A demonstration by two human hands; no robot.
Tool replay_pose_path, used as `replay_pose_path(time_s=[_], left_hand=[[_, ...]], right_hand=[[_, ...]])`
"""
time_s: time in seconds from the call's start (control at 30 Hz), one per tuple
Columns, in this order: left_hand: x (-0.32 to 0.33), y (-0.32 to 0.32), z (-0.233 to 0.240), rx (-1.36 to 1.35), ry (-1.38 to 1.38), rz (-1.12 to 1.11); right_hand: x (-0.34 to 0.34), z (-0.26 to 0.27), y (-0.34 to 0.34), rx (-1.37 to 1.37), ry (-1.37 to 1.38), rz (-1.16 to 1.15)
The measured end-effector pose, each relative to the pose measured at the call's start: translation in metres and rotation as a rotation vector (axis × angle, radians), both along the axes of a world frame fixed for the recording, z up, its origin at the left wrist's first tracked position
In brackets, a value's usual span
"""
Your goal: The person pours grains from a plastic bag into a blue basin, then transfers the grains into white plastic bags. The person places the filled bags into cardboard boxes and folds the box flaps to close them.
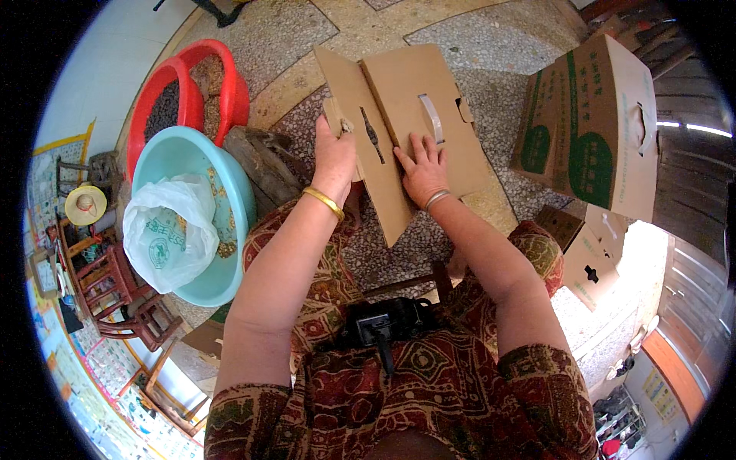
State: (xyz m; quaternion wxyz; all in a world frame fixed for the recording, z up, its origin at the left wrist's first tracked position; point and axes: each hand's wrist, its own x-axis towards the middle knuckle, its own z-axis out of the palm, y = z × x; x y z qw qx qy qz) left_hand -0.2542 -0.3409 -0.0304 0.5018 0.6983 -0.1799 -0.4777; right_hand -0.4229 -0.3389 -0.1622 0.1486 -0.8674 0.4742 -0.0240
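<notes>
A cardboard box point(402, 75) with a clear plastic carry handle point(431, 118) lies in front of me, its slotted flap point(374, 167) raised along the left side. My left hand point(335, 150) grips the outer edge of that flap, thumb up; part of its fingers is hidden behind the cardboard. My right hand point(424, 171) rests with spread fingers on the panel below the plastic handle, close to the fold. A gold-coloured bracelet is on the left wrist and a silver-coloured one on the right.
Left of me, a light blue basin point(238, 230) holds a white plastic bag point(167, 230). Beyond it stand red basins point(241, 95) with dark and brown contents, beside a wooden stool point(267, 172). A large printed carton point(586, 126) stands at right, with more cardboard point(592, 259) nearer me.
</notes>
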Motion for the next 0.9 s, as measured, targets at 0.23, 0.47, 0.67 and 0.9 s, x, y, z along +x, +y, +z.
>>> replay_pose_path(time_s=[0.23,0.47,0.67,0.9], left_hand=[[0.004,0.002,0.002,-0.007,-0.014,0.019],[0.001,0.004,-0.002,-0.008,-0.015,0.023],[-0.012,0.003,-0.006,0.005,0.015,-0.049],[-0.026,-0.007,-0.008,-0.06,0.011,-0.128]], right_hand=[[-0.005,-0.004,-0.009,-0.041,-0.012,-0.051],[-0.006,-0.002,-0.009,-0.048,0.07,-0.021],[-0.025,-0.02,-0.017,0.076,0.202,0.144],[-0.024,-0.011,-0.021,0.056,0.333,0.207]])
